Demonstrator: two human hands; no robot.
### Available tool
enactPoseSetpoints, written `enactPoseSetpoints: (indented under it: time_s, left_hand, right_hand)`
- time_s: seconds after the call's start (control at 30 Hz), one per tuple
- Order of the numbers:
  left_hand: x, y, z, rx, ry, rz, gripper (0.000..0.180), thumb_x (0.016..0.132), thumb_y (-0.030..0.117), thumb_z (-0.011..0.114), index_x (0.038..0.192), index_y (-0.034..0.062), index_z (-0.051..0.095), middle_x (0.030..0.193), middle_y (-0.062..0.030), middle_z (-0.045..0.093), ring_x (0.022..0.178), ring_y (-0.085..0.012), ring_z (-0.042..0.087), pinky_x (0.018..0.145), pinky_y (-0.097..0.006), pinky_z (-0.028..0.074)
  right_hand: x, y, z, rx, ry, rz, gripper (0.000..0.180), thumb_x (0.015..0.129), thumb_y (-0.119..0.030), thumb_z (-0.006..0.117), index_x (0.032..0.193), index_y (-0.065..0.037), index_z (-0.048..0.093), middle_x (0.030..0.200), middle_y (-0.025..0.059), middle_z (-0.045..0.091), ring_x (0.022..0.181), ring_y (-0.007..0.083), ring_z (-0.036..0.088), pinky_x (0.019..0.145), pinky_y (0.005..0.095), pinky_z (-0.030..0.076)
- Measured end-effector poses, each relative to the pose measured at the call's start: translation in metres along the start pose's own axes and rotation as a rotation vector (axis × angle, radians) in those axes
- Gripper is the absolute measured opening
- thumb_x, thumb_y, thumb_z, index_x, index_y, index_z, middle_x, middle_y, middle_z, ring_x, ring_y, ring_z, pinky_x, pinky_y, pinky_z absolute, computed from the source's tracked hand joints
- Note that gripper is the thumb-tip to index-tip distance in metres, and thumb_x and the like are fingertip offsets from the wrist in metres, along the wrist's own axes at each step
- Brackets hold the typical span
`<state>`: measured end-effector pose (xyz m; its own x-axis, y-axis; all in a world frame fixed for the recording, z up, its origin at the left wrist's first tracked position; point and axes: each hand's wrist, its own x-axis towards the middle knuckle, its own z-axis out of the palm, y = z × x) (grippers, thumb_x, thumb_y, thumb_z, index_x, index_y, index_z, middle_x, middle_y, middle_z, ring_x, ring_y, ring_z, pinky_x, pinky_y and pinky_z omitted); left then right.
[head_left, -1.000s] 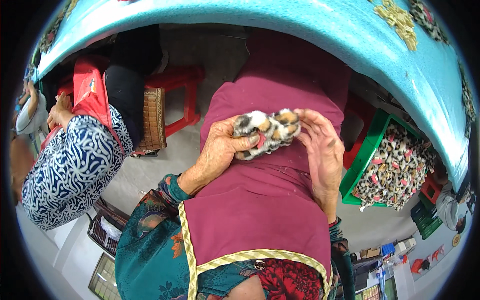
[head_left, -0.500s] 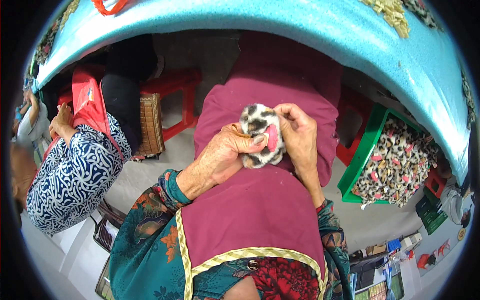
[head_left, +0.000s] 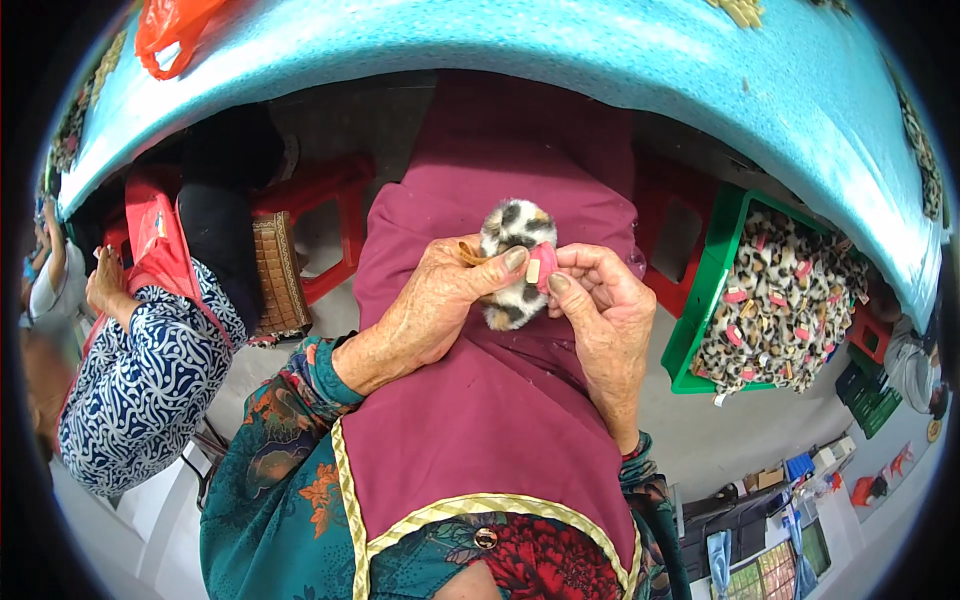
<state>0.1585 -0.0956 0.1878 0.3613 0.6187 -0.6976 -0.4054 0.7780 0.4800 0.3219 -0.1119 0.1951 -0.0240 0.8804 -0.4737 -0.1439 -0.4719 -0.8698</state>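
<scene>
Over my lap is a small plush piece [head_left: 514, 305] of white fur with black and tan spots. My left hand [head_left: 450, 290] grips it from the left, the thumb pressed on its front. A pink fabric patch [head_left: 544, 258] with a small cream tab stands out from the fur. My right hand [head_left: 603, 300] pinches the right side of this patch between thumb and fingers. By my left index finger a thin brown loop [head_left: 468, 255] shows; what it belongs to is hidden.
A blue table [head_left: 400, 50] curves ahead, with a red plastic bag [head_left: 170, 35] on it. To the right, a green crate [head_left: 690, 345] holds a heap of similar spotted plush pieces [head_left: 780, 300]. On the left sits a person in a patterned top [head_left: 150, 385], near a red stool [head_left: 350, 215].
My right hand has come down from the plush piece's upper right edge to the pink patch, which now faces up more. The left hand keeps its grip. The whole view has shifted slightly.
</scene>
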Motion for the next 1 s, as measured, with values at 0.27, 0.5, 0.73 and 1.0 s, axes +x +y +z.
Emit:
enactPoseSetpoints:
  time_s: [0.27, 0.5, 0.73, 1.0]
  left_hand:
    - [0.006, -0.007, 0.009, 0.131, -0.026, 0.002, 0.025, 0.087, 0.014, 0.061, 0.107, -0.0011, 0.058, 0.094, -0.0059, 0.065, 0.084, -0.0110, 0.061, 0.078, -0.026, 0.049]
    - [0.019, -0.004, 0.013, -0.080, -0.099, -0.205, 0.034, 0.085, 0.005, 0.056, 0.119, -0.0007, 0.050, 0.105, -0.0086, 0.061, 0.094, -0.0164, 0.061, 0.084, -0.031, 0.051]
    - [0.035, -0.012, -0.006, 0.077, -0.197, -0.262, 0.019, 0.087, 0.015, 0.058, 0.102, 0.0031, 0.055, 0.087, -0.0074, 0.060, 0.081, -0.0185, 0.061, 0.074, -0.033, 0.051]
    - [0.053, -0.002, 0.009, 0.098, -0.213, -0.207, 0.009, 0.089, 0.015, 0.056, 0.090, 0.0059, 0.055, 0.075, -0.0049, 0.056, 0.068, -0.0162, 0.055, 0.063, -0.028, 0.046]
  right_hand:
    - [0.003, 0.014, -0.019, 0.219, -0.002, 0.131, 0.013, 0.085, -0.003, 0.059, 0.096, 0.004, 0.061, 0.077, 0.0025, 0.063, 0.061, 0.0038, 0.052, 0.054, 0.0177, 0.041]
    - [-0.002, 0.021, -0.027, 0.501, -0.024, 0.181, 0.014, 0.084, -0.006, 0.060, 0.095, 0.002, 0.061, 0.080, 0.0043, 0.065, 0.065, 0.0063, 0.057, 0.056, 0.0188, 0.044]
    - [-0.011, 0.028, -0.058, 0.382, 0.138, 0.064, 0.011, 0.084, -0.007, 0.061, 0.094, -0.002, 0.062, 0.080, 0.0016, 0.065, 0.065, 0.0039, 0.056, 0.055, 0.0186, 0.043]
    - [-0.041, -0.056, -0.202, -0.160, 0.874, -0.405, 0.014, 0.082, -0.002, 0.060, 0.094, 0.002, 0.063, 0.077, 0.0026, 0.064, 0.057, 0.0046, 0.050, 0.051, 0.0171, 0.039]
